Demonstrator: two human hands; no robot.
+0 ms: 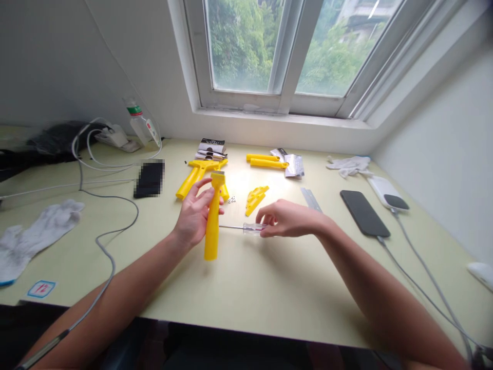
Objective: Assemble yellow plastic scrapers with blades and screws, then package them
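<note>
My left hand [195, 215] holds a yellow scraper handle [212, 226] upright, its small metal-edged head at the top. Fingers of my right hand [287, 220] are closed on the clear handle of a screwdriver [252, 229]. The screwdriver's thin shaft points left, its end at or behind the yellow handle; whether they touch cannot be made out. Small yellow pieces [256, 199] lie in a pile just beyond my right hand. Several tiny screws or nuts [231, 199] are beside them. More yellow scraper parts [189, 181] lie behind my left hand.
Two yellow handles [268, 163] and packets [295, 166] lie near the window. Metal blades [310, 199], a black phone [364, 213] and a white power bank [388, 193] are at right. White gloves [36, 239], cables, a bottle [143, 126] and a dark blurred item [150, 178] are at left.
</note>
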